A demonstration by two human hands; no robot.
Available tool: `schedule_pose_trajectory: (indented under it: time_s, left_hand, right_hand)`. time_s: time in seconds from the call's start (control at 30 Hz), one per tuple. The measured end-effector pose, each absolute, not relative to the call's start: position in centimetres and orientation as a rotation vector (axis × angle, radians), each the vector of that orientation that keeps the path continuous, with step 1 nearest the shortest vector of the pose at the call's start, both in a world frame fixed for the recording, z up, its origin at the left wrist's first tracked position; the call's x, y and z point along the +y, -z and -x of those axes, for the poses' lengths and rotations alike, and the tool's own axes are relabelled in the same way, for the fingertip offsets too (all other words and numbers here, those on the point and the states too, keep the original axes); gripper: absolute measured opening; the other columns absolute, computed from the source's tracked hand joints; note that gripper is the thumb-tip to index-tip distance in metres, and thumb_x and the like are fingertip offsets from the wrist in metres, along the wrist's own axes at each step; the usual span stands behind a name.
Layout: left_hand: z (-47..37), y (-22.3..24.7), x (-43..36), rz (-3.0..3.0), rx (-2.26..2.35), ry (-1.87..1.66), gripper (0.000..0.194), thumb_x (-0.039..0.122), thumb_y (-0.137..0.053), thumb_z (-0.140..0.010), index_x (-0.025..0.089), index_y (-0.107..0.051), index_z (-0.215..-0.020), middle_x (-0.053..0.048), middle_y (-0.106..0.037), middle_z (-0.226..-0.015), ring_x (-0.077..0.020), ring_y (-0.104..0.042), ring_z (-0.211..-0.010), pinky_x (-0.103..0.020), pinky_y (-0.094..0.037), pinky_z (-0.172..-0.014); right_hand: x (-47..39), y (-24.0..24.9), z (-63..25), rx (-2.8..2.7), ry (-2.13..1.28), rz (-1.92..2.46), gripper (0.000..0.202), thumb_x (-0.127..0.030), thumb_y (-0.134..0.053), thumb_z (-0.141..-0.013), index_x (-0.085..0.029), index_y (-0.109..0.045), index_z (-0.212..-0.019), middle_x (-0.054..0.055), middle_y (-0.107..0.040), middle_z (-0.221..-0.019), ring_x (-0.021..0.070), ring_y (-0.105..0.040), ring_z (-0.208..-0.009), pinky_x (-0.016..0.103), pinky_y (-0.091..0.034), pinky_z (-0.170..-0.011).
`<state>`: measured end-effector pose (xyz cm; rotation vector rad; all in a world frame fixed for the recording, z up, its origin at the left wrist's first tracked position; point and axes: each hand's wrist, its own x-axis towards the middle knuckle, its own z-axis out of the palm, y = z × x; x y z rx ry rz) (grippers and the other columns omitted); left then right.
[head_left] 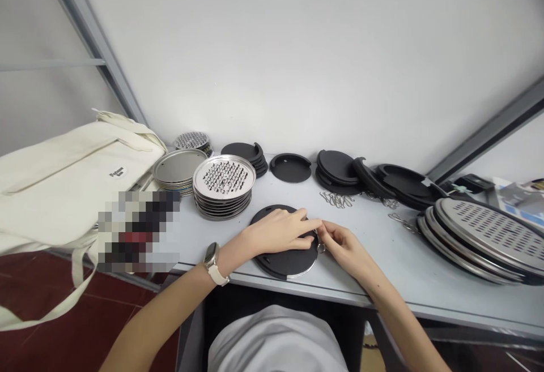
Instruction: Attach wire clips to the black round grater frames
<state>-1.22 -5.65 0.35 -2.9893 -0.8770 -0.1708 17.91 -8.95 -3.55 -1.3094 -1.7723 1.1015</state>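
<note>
A: Left hand (284, 230)?
B: Palm down, partly open, fingers bent and spread over the black disc (283, 264). Firm hold or just resting, can't tell.
A: Right hand (342, 246)?
B: Thumb and forefinger pinched near a small metal loop (321, 248) at the disc's right rim. Looks held; how tightly, can't tell.
A: Disc location?
B: Flat, near the table's (365, 247) front edge, silver showing at its lower right rim.
A: Handling notes?
B: My read: weight through the left palm, so the disc won't skid or tip. Small pinch on the loop, short wrist turns, no yanking. Thin wire probably springs or slips. Left index almost meets the right fingertips, so mind crowding.
A: Edges?
B: Front edge is tight; a pull toward the body could push the disc over it. Grater stack (224, 178) stands just left, so sliding that way risks a bump.
A: Room?
B: Better toward the far edge, up to the black holder (291, 168), and rightward, short of the slotted plates (495, 227) by the right end. Loose wire hooks (337, 199) lie up and right; steer the right hand below them.
</note>
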Motion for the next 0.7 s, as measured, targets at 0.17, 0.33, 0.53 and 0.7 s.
schedule_pose_trajectory:
  time_s: [0.17, 0.33, 0.53, 0.7]
  left_hand:
    - [1.09, -0.39, -5.7, 2.983, -0.877, 0.169, 0.03, 0.039, -0.041, -0.093, 0.025, -0.044, -0.12, -0.004, -0.055, -0.102, -0.0177, -0.062, -0.066, -0.029, -0.047, -0.059]
    - [0.94, -0.5, -5.96, 2.954, -0.947, 0.163, 0.032, 0.038, -0.042, -0.093, 0.024, -0.044, -0.122, -0.005, -0.055, -0.099, -0.0189, -0.063, -0.067, -0.029, -0.047, -0.059]
    - [0.88, -0.53, -6.05, 2.958, -0.986, 0.181, 0.032, 0.038, -0.043, -0.092, 0.025, -0.045, -0.121, -0.005, -0.054, -0.096, -0.0189, -0.063, -0.068, -0.029, -0.047, -0.059]
    - [0.99, -0.56, -5.98, 2.993, -1.025, 0.23, 0.028, 0.038, -0.044, -0.091, 0.025, -0.047, -0.116, -0.003, -0.053, -0.092, -0.0187, -0.062, -0.069, -0.029, -0.047, -0.061]
  right_hand:
    - [-8.83, 3.79, -17.99, -1.771, -1.1, 1.319, 0.04, -0.051, -0.038, -0.092, -0.017, -0.049, -0.072, -0.004, -0.034, -0.06, 0.0105, -0.031, -0.056, 0.024, -0.027, -0.052]
    - [-8.8, 4.0, -18.02, -1.774, -1.032, 1.339, 0.04, -0.052, -0.039, -0.091, -0.019, -0.046, -0.07, -0.005, -0.033, -0.06, 0.0107, -0.031, -0.056, 0.023, -0.027, -0.052]
    - [-8.95, 3.99, -18.04, -1.793, -0.977, 1.348, 0.038, -0.048, -0.038, -0.092, -0.021, -0.035, -0.066, -0.005, -0.029, -0.061, 0.0106, -0.028, -0.056, 0.023, -0.026, -0.051]
    - [-8.97, 4.01, -18.02, -1.838, -0.913, 1.356, 0.035, -0.043, -0.037, -0.093, -0.021, -0.033, -0.065, -0.005, -0.03, -0.06, 0.011, -0.03, -0.057, 0.023, -0.026, -0.052]
